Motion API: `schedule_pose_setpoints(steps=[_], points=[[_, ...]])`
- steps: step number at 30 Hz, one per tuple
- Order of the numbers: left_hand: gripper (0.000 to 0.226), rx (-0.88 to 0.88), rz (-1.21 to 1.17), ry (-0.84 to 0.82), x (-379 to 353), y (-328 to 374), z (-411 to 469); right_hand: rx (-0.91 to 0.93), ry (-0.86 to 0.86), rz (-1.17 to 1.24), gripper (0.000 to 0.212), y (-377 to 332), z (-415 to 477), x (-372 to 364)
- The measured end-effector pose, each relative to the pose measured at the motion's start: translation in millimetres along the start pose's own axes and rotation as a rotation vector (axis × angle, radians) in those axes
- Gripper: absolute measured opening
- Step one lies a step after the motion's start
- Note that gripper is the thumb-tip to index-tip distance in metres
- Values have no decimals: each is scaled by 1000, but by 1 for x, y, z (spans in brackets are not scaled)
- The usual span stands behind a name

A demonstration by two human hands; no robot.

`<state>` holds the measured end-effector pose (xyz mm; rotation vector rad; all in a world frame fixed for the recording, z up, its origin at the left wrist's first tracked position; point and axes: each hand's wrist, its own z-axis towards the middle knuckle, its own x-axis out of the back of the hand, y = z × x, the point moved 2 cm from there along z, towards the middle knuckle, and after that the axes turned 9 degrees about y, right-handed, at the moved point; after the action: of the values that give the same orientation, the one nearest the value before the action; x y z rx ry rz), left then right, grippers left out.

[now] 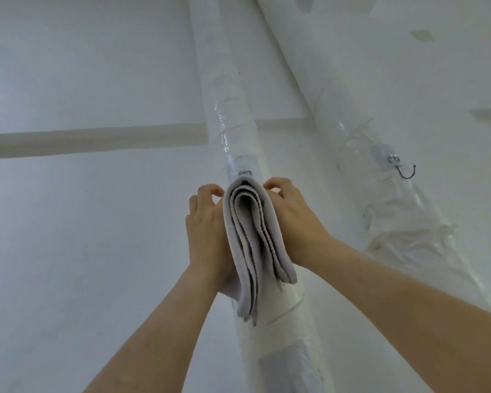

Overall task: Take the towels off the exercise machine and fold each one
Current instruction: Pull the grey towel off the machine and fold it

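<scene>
Folded towel [253, 236] stands on edge between the two hands. The left hand [207, 231] lies against its left face and the right hand [292, 222] against its right face, with the fingers of both curled at its top edge. Directly behind the towel runs a pole [230, 117], passing above and below it. A second pole [338, 95] lies to the right, nearer the first higher up. A hook [406, 170] hangs on the second pole, right of the right hand. A horizontal ledge [91, 143] runs left from the first pole, behind it.

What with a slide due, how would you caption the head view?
Left hand and right hand hold a folded grey towel between them before a wrapped white pipe.
</scene>
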<state>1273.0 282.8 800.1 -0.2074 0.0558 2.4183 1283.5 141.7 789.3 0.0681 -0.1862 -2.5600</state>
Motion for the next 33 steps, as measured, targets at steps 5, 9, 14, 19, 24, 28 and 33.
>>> schedule_pose_setpoints(steps=[5,9,14,19,24,28,33], points=[[49,-24,-320,-143,26,16,6,-46,68,254,41,2,-7,16],[25,142,-499,-317,25,24,2,-366,-84,681,31,-3,0,33],[28,20,-397,-337,9,15,6,-235,-142,325,46,-16,-17,37],[27,-92,-183,-314,5,22,6,-241,-276,193,45,-17,-29,51],[34,9,-215,-185,30,35,-8,-278,-271,252,64,-10,-53,78],[33,67,-247,25,53,46,-29,-326,-232,273,65,-10,-71,100],[22,-34,-277,40,84,89,-61,-353,-365,286,57,-22,-98,136]])
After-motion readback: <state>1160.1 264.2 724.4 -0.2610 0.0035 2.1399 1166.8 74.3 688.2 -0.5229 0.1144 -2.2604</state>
